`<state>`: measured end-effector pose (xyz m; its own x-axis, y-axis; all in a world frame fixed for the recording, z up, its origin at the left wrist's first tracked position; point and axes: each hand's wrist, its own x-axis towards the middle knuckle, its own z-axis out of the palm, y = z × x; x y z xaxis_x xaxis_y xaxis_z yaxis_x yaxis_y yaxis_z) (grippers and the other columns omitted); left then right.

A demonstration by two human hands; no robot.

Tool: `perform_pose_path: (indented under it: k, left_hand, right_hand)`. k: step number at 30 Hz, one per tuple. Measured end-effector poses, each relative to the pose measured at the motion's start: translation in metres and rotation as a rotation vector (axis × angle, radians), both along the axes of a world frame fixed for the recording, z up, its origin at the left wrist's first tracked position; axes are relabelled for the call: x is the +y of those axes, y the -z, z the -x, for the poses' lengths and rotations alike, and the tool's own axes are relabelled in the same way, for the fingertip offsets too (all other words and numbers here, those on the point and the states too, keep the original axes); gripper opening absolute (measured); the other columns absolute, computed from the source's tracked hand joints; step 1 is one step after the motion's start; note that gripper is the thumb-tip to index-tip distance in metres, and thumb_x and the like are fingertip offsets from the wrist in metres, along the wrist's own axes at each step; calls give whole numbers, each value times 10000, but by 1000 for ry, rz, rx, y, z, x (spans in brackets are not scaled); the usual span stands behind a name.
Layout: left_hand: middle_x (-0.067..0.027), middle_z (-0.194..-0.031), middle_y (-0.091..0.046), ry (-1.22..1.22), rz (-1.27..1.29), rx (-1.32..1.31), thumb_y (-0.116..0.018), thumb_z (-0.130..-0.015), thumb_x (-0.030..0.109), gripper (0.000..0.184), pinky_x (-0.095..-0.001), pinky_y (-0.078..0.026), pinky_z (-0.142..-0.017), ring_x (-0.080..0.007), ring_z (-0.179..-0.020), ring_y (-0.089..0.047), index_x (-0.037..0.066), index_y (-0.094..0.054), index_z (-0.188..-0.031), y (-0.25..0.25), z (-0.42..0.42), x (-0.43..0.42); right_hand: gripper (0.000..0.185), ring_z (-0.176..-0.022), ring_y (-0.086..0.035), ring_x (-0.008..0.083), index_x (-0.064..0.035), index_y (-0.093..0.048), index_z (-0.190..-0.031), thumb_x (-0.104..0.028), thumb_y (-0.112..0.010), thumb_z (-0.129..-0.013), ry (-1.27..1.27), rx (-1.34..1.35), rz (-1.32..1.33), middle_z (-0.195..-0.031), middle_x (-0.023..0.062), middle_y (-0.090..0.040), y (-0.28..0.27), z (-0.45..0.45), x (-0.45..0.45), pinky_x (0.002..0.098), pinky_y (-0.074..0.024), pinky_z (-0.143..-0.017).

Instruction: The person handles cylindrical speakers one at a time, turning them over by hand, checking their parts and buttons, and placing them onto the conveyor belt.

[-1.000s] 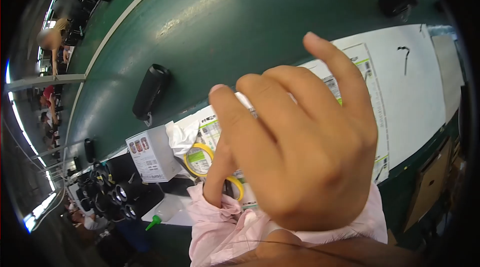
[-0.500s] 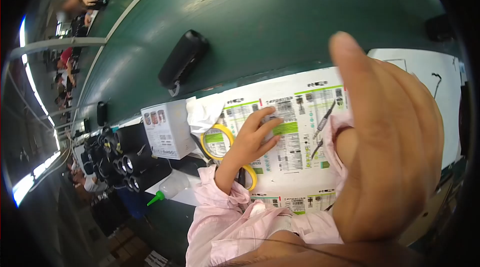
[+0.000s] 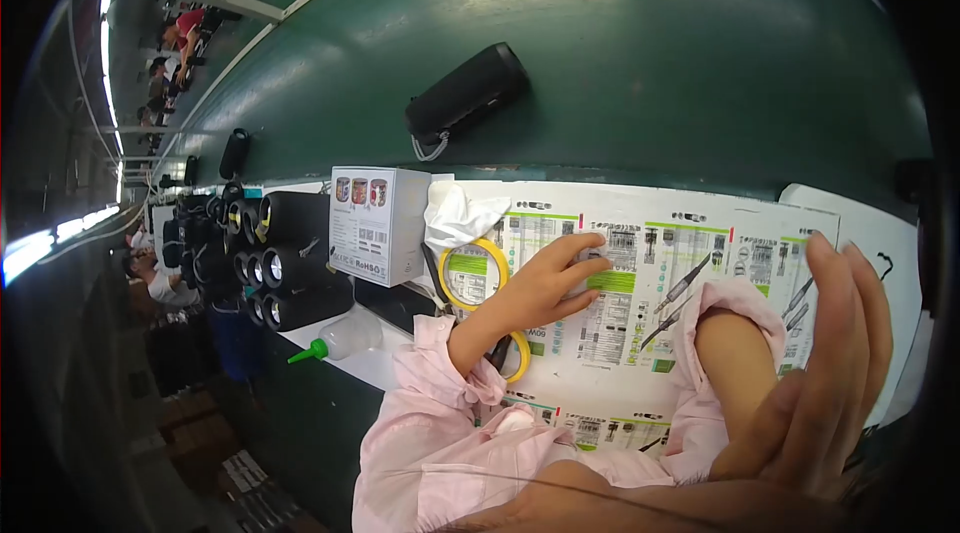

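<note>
My left hand [image 3: 545, 285] lies on a large white printed sheet [image 3: 560, 369] with green bars and small black print. Its fingers are spread, and no held object shows. Close to the camera at the right, my right hand [image 3: 835, 358] is raised with fingers stretched out and nothing visible in it. A yellow tape roll [image 3: 503, 271] lies beside my left wrist, and another yellow ring [image 3: 520, 358] is partly hidden by that wrist. Crumpled white material [image 3: 462, 216] sits just beyond the tape.
A white printed box [image 3: 378, 228] stands left of the sheet. Near it are a clear bottle with a green nozzle [image 3: 345, 338] and several black cylinders [image 3: 305, 283]. A black cylindrical speaker [image 3: 468, 93] lies on the green surface [image 3: 650, 63]. Other people [image 3: 180, 38] sit far left.
My view has shifted, so the box and speaker appear further right. My right hand has moved lower and right in view, uncovering more of the sheet. My left hand stays on the sheet.
</note>
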<state>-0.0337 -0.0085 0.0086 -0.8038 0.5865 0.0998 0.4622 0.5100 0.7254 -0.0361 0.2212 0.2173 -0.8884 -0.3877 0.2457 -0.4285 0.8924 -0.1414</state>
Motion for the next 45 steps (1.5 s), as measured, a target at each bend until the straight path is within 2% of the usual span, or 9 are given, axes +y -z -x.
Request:
perform_pose_path:
  k: [6,17,22,26,30,34,39,42,45]
  left_hand:
    - [-170,-1222,-439,9,36,-11,-649,-742,92,369,-360,-435,-859,-323,-1061,-483,45,-546,-1093,-1,-2,-2]
    - [-176,-1188,-461,-26,-84,47,-660,-734,100,356,-399,-389,-924,-345,-1086,-469,46,-565,-1073,6,-5,-2]
    - [-185,-1193,-460,-18,-97,60,-640,-750,118,311,-403,-376,-942,-352,-1108,-457,38,-552,-1038,8,-5,-2]
    - [-183,-1183,-467,-24,-92,94,-629,-757,109,301,-398,-377,-939,-346,-1102,-462,39,-554,-1040,9,-6,-3]
    - [-168,-1159,-480,-57,-222,2,-611,-770,96,272,-386,-377,-942,-328,-1101,-467,45,-565,-1033,12,-9,-4]
    - [-114,-1059,-523,-341,-396,-17,-587,-784,83,188,-326,-455,-768,-263,-957,-519,42,-591,-968,11,-7,-8]
    - [-36,-827,-566,-749,-827,-129,-546,-829,70,110,-227,-426,-607,-90,-674,-504,17,-576,-921,24,3,-12]
    - [-37,-832,-555,-708,-794,-101,-540,-829,70,111,-215,-422,-593,-79,-666,-503,16,-575,-920,24,3,-11]
    - [-51,-848,-566,-636,-701,-75,-548,-822,83,131,-231,-431,-596,-106,-711,-522,13,-579,-928,21,0,-9]
  right_hand:
    - [461,-1019,-516,294,-60,-517,-1187,-51,-606,-735,-177,186,309,-1096,116,-557,47,79,-69,383,-391,-875]
    - [539,-1192,-394,199,-197,-461,-1236,-92,-590,-723,-451,442,252,-1222,49,-467,228,157,-201,428,-265,-978]
    - [542,-1073,-420,195,-208,-481,-1206,-79,-597,-693,-373,547,175,-1133,8,-467,227,161,-197,395,-281,-891]
    - [657,-1040,-425,211,-193,-505,-1160,-145,-724,-542,-344,438,343,-1112,26,-458,219,151,-183,369,-285,-829]
    - [801,-1060,-454,292,-112,-400,-1211,-96,-766,-498,-326,441,731,-1114,82,-468,202,136,-160,424,-333,-932]
    - [853,-1037,-487,213,-20,-352,-1215,-223,-858,-559,-156,108,1215,-1134,132,-451,152,78,-114,323,-426,-902]
    - [997,-1093,-505,299,-46,-152,-1315,-234,-820,-599,-531,251,1040,-1222,199,-431,169,15,-45,401,-380,-935]
    - [1018,-1061,-517,314,-106,-106,-1342,-220,-814,-619,-482,-15,1015,-1194,207,-457,215,-16,-22,431,-391,-919]
    - [1063,-1001,-547,313,-90,-102,-1344,-220,-840,-590,-591,73,1015,-1165,245,-473,202,-19,-2,417,-440,-876]
